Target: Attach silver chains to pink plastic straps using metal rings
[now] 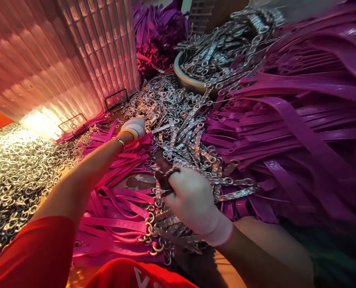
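My left hand, in a white knit glove, reaches forward to the upper end of the pink straps. Its fingers bend down among the straps and metal links, so what they hold is hidden. Near the centre my right hand, in a pale glove, is closed round a dark tool that looks like pliers. Below the tool, open metal rings join the ends of pink straps to silver link strips. More silver strips lie heaped just beyond both hands.
Loose metal rings are piled at the left, beside clear ribbed panels and a bright light. A round basin overflows with chain strips at the back. Purple straps fill the right side, with another purple bundle behind.
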A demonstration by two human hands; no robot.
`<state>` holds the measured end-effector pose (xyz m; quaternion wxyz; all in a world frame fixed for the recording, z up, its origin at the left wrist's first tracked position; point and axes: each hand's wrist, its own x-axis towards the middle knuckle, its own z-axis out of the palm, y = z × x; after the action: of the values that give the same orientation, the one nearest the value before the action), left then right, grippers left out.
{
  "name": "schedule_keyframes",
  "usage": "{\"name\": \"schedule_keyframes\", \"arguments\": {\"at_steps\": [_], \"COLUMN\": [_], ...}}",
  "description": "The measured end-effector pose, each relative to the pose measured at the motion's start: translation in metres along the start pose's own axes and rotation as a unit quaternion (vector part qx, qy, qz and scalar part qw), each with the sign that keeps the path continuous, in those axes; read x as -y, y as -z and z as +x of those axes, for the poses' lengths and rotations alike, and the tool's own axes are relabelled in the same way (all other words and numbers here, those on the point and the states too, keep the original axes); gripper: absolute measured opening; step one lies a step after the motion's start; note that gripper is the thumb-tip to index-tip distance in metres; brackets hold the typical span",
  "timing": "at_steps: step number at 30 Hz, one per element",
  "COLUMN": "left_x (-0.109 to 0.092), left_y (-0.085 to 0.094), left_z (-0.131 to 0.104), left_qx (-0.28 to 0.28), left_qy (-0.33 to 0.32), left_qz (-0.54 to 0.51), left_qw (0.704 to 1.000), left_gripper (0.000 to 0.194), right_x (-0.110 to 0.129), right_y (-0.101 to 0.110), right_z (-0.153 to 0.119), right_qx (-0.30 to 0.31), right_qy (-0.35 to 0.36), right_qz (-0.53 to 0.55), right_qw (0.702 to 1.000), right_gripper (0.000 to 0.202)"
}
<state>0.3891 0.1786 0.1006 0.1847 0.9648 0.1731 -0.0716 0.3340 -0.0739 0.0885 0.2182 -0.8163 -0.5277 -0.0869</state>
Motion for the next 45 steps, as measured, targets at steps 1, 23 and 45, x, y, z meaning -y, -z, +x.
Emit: {"name": "schedule_keyframes", "arguments": {"at_steps": [1,23,45], "left_x": [-0.002,-0.018,-0.013], "left_y": [0.003,-0.065,-0.089], "left_z": [-0.011,-0.234,-0.259], "left_qx": [-0.017,0.003,0.005], "left_qy": [0.015,-0.022,-0.03], "left_qz": [-0.008,-0.354,-0.244], "left_qw": [1.0,0.935,0.969], "left_gripper": [0.029,0.018,0.016], "right_x": [-0.004,0.036,0.042], "right_y": [0.003,0.001,-0.002], "right_z": [0.0,-0.014,-0.023], "right_qx": [-0.025,0.181,0.358], "right_qy": [-0.018,0.125,0.118], "right_qz": [0.01,-0.057,-0.041], "right_qw": [0.999,0.974,0.925], "right_gripper": [0.016,0.022,0.019]}}
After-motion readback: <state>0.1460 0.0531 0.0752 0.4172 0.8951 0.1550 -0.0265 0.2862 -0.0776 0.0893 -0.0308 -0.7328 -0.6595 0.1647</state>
